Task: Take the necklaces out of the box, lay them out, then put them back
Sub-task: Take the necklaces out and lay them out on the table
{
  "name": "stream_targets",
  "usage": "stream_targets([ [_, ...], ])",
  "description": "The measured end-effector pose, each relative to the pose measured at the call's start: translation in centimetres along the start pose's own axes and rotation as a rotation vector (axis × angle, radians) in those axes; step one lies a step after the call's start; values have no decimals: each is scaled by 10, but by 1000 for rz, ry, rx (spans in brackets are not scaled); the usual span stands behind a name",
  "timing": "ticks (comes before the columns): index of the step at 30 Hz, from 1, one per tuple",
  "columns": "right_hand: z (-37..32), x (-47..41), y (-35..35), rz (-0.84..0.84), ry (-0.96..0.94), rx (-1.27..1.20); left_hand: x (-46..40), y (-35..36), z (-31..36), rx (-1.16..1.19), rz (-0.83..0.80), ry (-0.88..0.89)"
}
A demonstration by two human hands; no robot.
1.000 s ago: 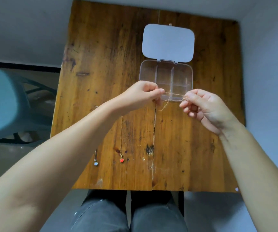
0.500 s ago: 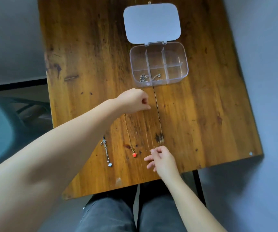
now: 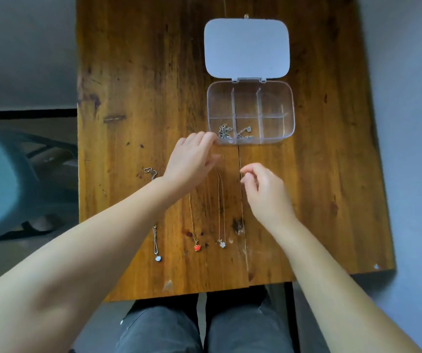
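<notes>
— Necklaces [image 3: 220,210]: how are they laid?
— Lengthwise at frame centre, pendants toward the bottom; upper ends are hidden under the left hand [image 3: 192,161]. Nothing is gripped; the right hand [image 3: 265,192] is loosely curled.

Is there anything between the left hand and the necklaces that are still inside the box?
Nothing visible blocks it. The lid is folded back flat, so the box is open on top. The left hand is at the near left corner, beside the compartments holding the remaining necklaces; only the low clear wall lies between.
</notes>
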State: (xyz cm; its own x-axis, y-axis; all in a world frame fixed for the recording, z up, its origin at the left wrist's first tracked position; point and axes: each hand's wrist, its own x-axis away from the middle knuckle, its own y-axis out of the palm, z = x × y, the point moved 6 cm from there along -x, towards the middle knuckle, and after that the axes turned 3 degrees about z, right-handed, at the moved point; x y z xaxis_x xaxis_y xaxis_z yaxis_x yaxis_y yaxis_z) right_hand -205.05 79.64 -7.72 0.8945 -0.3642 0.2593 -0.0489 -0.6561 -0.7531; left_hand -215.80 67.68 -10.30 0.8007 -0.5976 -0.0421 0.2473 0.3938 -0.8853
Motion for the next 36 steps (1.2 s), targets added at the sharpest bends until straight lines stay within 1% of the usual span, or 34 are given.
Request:
stream_targets([
  [2, -22, -51, -13, 11, -149, 69, -5, -4, -5, 27, 15, -66],
  [4, -39, -93, -6, -117, -267, 243, -8, -4, -5, 4, 18, -69],
  [6, -46, -116, 11, -293, -373, 507, -11, -4, -5, -14, 50, -75],
  [7, -47, -121, 18, -345, -429, 632, -13, -5, -4, -10, 72, -92],
  [9, -49, -123, 26, -373, -527, 793, -16, -8, -4, -4, 109, -126],
  [11, -50, -121, 29, -377, -579, 852, -17, -8, -3, -14, 130, -139],
  [14, -48, -121, 29, -407, -604, 827, -16, -8, -2, -28, 141, -137],
  [19, -43, -128, 31, -568, -515, 713, -16, -11, 0, -47, 140, -145],
  [21, -44, -131, 29, -602, -485, 609, -17, -11, 1, -46, 131, -145],
  [23, -48, -130, 22, -579, -484, 486, -18, -10, 2, -34, 116, -155],
  [25, -48, -126, 11, -505, -487, 390, -18, -10, 3, -55, 102, -182],
  [27, -48, -118, -3, -439, -444, 257, -18, -15, 6, -52, 114, -198],
  [29, -48, -110, -18, -442, -333, 1, -19, -20, 19, 49, 124, -160],
  [31, -40, -92, -50, -378, -222, -267, -24, -24, 43, 240, 34, -75],
  [34, -25, -78, -73, -330, -144, -454, -28, -27, 48, 481, -38, -197],
  [36, -2, -64, -87, -253, -35, -564, -29, -29, 47, 595, -64, -237],
])
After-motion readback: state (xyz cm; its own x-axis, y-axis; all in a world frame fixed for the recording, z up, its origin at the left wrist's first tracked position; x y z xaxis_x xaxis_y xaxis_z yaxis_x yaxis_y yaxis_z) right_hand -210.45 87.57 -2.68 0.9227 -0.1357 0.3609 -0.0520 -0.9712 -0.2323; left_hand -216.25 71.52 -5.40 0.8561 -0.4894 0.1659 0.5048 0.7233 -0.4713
